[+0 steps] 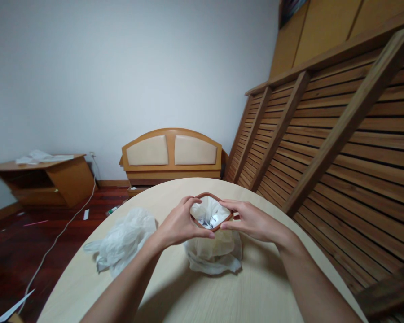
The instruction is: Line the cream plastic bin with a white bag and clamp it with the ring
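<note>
A white plastic bag (215, 251) lines a small trash bin and hangs out below its brown rim (207, 194). The bin's walls are hidden by the bag. White and bluish crumpled stuff shows inside the opening. My left hand (180, 222) grips the rim's left side, thumb along the near edge and fingers at the far edge. On the opposite side, my right hand (252, 220) pinches the rim at its right corner. A crumpled translucent plastic bag (124, 240) lies on the table, left of my left forearm.
The round pale table (218, 300) fills the foreground. Beyond it stands a wooden headboard (171, 168). A slatted wooden frame (323, 139) leans along the right. At left are a low desk (67, 179) with papers and a white cable (57, 237) on the dark red floor.
</note>
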### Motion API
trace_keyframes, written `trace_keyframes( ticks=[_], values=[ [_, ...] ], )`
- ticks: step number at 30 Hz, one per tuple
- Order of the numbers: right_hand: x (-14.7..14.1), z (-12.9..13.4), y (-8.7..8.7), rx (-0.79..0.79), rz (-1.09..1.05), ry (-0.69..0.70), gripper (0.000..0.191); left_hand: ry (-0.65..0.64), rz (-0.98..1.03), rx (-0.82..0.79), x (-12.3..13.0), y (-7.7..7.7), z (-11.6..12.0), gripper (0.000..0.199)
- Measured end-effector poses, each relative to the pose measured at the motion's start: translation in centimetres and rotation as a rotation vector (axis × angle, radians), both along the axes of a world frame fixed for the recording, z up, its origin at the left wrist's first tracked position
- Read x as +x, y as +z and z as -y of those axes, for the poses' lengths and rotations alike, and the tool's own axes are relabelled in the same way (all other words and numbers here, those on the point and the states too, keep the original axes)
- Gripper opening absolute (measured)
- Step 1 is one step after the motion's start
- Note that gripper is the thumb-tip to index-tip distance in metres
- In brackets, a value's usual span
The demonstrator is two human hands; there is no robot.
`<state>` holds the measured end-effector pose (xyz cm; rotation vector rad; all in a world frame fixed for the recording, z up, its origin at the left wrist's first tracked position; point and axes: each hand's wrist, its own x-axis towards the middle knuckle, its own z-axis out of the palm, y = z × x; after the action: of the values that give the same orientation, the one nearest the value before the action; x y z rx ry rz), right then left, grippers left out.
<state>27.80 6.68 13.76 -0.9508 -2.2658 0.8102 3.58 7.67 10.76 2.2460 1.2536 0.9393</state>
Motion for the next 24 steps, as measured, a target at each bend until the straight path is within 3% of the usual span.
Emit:
trace_keyframes(
  ticks=[12,19,24],
  values=[
    [-0.09,0.67,0.41,0.097,0.165,-0.095,0.021,-0.072,-0.016,-0.021,-0.42,0.14,-0.15,0.089],
    [-0.34,0.95,0.49,0.085,0.166,-0.134,0.021,-0.119,0.023,-0.055,-0.68,0.25,-0.33,0.079],
    [-0.19,0.93,0.37,0.086,0.174,-0.138,0.023,-0.127,0.008,-0.045,-0.75,0.21,-0.32,0.085]
  ],
)
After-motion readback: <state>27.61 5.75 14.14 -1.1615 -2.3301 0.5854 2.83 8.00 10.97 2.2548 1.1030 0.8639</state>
